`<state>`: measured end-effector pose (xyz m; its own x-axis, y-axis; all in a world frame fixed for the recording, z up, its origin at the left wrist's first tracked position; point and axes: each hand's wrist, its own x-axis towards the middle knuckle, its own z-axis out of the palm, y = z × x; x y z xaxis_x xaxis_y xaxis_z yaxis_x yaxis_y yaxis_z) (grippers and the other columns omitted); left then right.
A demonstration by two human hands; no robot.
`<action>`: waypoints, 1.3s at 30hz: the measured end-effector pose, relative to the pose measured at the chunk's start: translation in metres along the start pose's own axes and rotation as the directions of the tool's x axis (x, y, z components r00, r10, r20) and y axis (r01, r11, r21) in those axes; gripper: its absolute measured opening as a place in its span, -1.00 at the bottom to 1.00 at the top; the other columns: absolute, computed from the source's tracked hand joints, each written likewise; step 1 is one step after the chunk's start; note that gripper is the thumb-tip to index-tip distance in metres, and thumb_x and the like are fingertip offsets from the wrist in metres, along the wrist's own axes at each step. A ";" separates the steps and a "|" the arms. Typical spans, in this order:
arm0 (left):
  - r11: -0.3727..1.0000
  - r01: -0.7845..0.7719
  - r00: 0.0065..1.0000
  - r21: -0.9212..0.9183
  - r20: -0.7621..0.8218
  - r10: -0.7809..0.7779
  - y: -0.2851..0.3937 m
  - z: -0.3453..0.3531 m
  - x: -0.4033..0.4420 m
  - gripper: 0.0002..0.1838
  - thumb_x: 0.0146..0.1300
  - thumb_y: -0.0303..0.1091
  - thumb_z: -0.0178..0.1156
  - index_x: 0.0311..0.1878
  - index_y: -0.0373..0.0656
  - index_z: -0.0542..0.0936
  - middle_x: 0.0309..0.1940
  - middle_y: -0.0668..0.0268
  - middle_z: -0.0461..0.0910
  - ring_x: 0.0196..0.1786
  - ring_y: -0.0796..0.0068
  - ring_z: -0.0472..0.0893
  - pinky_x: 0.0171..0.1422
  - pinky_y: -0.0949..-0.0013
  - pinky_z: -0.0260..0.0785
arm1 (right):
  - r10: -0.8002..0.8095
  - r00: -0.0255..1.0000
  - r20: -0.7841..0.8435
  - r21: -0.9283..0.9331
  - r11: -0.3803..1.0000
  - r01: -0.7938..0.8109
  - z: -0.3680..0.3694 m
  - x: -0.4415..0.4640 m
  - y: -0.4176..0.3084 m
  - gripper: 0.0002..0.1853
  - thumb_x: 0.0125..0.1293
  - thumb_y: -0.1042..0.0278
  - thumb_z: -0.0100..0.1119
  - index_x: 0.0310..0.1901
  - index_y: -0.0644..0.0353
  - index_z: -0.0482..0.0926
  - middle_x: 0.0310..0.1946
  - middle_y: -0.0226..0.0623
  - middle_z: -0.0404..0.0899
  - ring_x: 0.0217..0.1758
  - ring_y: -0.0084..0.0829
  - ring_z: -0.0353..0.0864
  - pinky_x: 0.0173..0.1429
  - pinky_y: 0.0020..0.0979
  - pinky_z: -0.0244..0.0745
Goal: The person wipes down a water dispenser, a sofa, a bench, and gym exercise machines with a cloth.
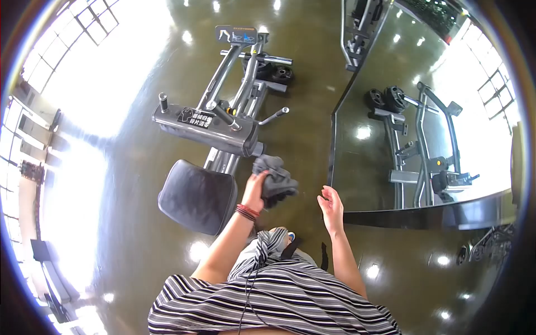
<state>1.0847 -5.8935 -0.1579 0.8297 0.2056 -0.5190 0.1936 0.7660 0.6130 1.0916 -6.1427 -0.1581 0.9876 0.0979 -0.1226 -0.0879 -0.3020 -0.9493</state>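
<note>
My left hand (255, 190) is closed around a bunched grey cloth (273, 177), which hangs over the floor just right of a gym machine. Part of the cloth covers the fingertips. My right hand (331, 206) is held out in the air near the mirror's edge, fingers apart, with nothing in it. Left of the cloth is the machine's dark padded seat (198, 195). Beyond the seat lies a grey arm pad (204, 127) with a printed label and metal handles.
The machine's grey frame (215, 84) runs away from me to a sign plate (236, 34) and black weight plates (273, 72). On the right a large mirror (363, 162) reflects gym equipment. Shiny floor (128, 223) surrounds the machine; bright windows (84, 25) stand at far left.
</note>
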 end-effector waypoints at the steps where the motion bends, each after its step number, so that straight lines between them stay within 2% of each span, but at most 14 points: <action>1: 0.996 -0.084 0.991 0.036 -0.101 0.087 0.013 -0.010 0.005 -0.76 0.27 -0.33 0.17 -0.03 -0.18 0.55 -0.18 0.25 0.65 -0.15 0.34 0.66 -0.03 0.26 0.52 | 0.009 0.999 0.042 0.009 1.000 -0.010 0.003 0.005 0.002 -0.54 0.28 0.24 0.24 0.17 0.19 0.44 0.07 -0.20 0.53 0.16 -0.33 0.49 0.21 -0.31 0.35; 4: 0.874 -0.447 0.850 0.190 -0.215 0.481 0.054 -0.043 0.025 -0.78 0.29 -0.42 0.16 -0.01 -0.19 0.54 -0.21 0.36 0.61 -0.21 0.51 0.60 -0.10 0.41 0.48 | 0.028 0.987 0.158 0.014 0.999 -0.031 0.014 0.016 0.004 -0.53 0.27 0.26 0.26 0.18 0.19 0.44 0.02 -0.18 0.56 0.12 -0.33 0.52 0.18 -0.31 0.39; 7: 0.656 -0.565 0.605 0.501 -0.289 0.742 0.096 -0.075 0.057 -0.75 0.36 -0.36 0.16 0.02 -0.27 0.54 -0.16 0.37 0.59 -0.14 0.60 0.52 -0.06 0.44 0.40 | 0.033 0.973 0.227 -0.031 0.999 -0.026 0.019 0.030 0.001 -0.53 0.25 0.30 0.27 0.18 0.18 0.44 0.01 -0.19 0.57 0.10 -0.33 0.53 0.17 -0.31 0.40; 9: 0.342 -0.454 0.388 0.823 -0.163 0.907 0.124 -0.096 0.094 -0.72 0.33 -0.32 0.19 0.01 -0.29 0.54 -0.07 0.26 0.60 -0.10 0.42 0.56 0.02 0.33 0.39 | 0.037 0.980 0.197 -0.014 0.999 -0.035 0.018 0.042 -0.001 -0.54 0.24 0.36 0.28 0.17 0.19 0.45 -0.03 -0.19 0.59 0.06 -0.34 0.56 0.15 -0.34 0.43; 10: 0.240 -0.330 0.380 0.913 -0.104 0.919 0.136 -0.096 0.109 -0.70 0.30 -0.30 0.21 0.00 -0.29 0.54 -0.03 0.19 0.58 -0.06 0.33 0.55 0.06 0.29 0.38 | 0.042 0.984 0.173 -0.001 0.999 -0.042 0.017 0.048 0.000 -0.55 0.25 0.37 0.28 0.16 0.20 0.45 -0.05 -0.19 0.59 0.03 -0.35 0.57 0.14 -0.35 0.44; 12: 0.013 -0.065 0.387 0.998 0.014 0.922 0.157 -0.097 0.140 -0.67 0.26 -0.26 0.24 0.00 -0.27 0.55 0.06 0.07 0.54 0.02 0.13 0.55 0.14 0.21 0.34 | 0.062 0.991 0.120 -0.002 0.998 -0.063 0.019 0.065 -0.002 -0.59 0.26 0.42 0.24 0.14 0.24 0.46 -0.11 -0.20 0.61 -0.04 -0.39 0.60 0.10 -0.40 0.49; 13: -0.097 0.039 0.409 0.995 0.073 0.909 0.158 -0.094 0.156 -0.63 0.18 -0.19 0.27 -0.01 -0.20 0.57 0.23 0.03 0.42 0.24 -0.03 0.41 0.29 0.05 0.22 | 0.079 0.991 0.107 -0.009 0.997 -0.079 0.020 0.077 0.000 -0.62 0.28 0.45 0.21 0.13 0.25 0.46 -0.13 -0.21 0.61 -0.06 -0.41 0.60 0.07 -0.42 0.50; 15: -0.305 0.124 0.556 0.944 0.188 0.809 0.150 -0.087 0.172 -0.64 0.13 -0.17 0.28 -0.04 -0.11 0.60 0.38 0.23 0.28 0.41 0.06 0.22 0.38 -0.11 0.08 | 0.126 0.990 0.067 -0.053 0.991 -0.123 0.034 0.104 -0.005 -0.65 0.29 0.46 0.18 0.11 0.26 0.47 -0.14 -0.23 0.61 -0.08 -0.44 0.60 0.06 -0.43 0.51; 16: -0.331 0.132 0.564 0.934 0.204 0.800 0.148 -0.086 0.178 -0.63 0.07 -0.15 0.31 -0.04 -0.03 0.61 0.47 0.38 0.14 0.52 0.14 0.04 0.44 -0.23 -0.08 | 0.137 0.989 0.063 -0.060 0.989 -0.133 0.045 0.119 -0.008 -0.66 0.30 0.47 0.17 0.11 0.25 0.47 -0.14 -0.24 0.61 -0.10 -0.47 0.59 0.04 -0.43 0.51; 19: -0.439 0.114 0.654 0.891 0.266 0.708 0.174 -0.096 0.183 -0.56 0.03 -0.19 0.30 0.05 0.04 0.60 0.43 0.34 0.23 0.51 0.15 0.06 0.52 -0.24 -0.29 | 0.130 0.983 0.131 -0.111 0.987 -0.116 0.090 0.164 -0.031 -0.66 0.31 0.47 0.16 0.12 0.23 0.47 -0.14 -0.27 0.62 -0.09 -0.48 0.59 0.04 -0.44 0.51; 20: -0.422 0.081 0.584 0.903 0.301 0.754 0.184 -0.107 0.193 -0.50 0.02 -0.21 0.30 0.13 0.10 0.58 0.40 0.33 0.27 0.50 0.15 0.10 0.53 -0.25 -0.36 | 0.130 0.976 0.175 -0.136 0.985 -0.107 0.106 0.178 -0.044 -0.65 0.31 0.47 0.16 0.13 0.21 0.46 -0.13 -0.25 0.62 -0.08 -0.44 0.60 0.06 -0.40 0.50; 31: -0.370 0.367 0.511 0.854 0.147 0.847 0.298 -0.192 0.257 -0.58 0.17 -0.12 0.23 0.11 0.02 0.59 0.27 0.35 0.45 0.38 0.28 0.33 0.50 -0.19 -0.16 | -0.172 0.918 0.356 -0.391 0.866 0.313 0.253 0.257 -0.082 -0.56 0.19 0.42 0.25 0.12 0.20 0.45 0.04 -0.13 0.49 0.16 -0.07 0.41 0.28 -0.18 0.29; 36: -0.351 0.297 0.505 0.888 0.166 0.847 0.278 -0.176 0.240 -0.57 0.10 -0.21 0.25 0.06 -0.08 0.59 0.23 0.27 0.46 0.35 0.20 0.32 0.47 -0.19 -0.11 | -0.187 0.913 0.364 -0.544 0.753 0.371 0.286 0.243 -0.057 -0.52 0.31 0.24 0.14 0.22 0.19 0.36 0.16 -0.15 0.39 0.27 -0.07 0.31 0.31 -0.08 0.21; 39: -0.312 0.176 0.606 0.934 0.148 0.782 0.245 -0.164 0.208 -0.50 0.00 -0.29 0.29 0.09 -0.13 0.57 0.32 0.29 0.35 0.43 0.19 0.22 0.48 -0.20 -0.14 | -0.205 0.907 0.367 -0.571 0.721 0.394 0.289 0.240 -0.053 -0.53 0.38 0.14 0.05 0.24 0.16 0.36 0.16 -0.14 0.40 0.31 -0.08 0.30 0.35 -0.07 0.16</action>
<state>1.2188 -5.5632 -0.2133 0.7314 0.6334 0.2526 0.5739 -0.7719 0.2735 1.2957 -5.8289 -0.2206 0.8664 0.4988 -0.0231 0.3995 -0.7203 -0.5671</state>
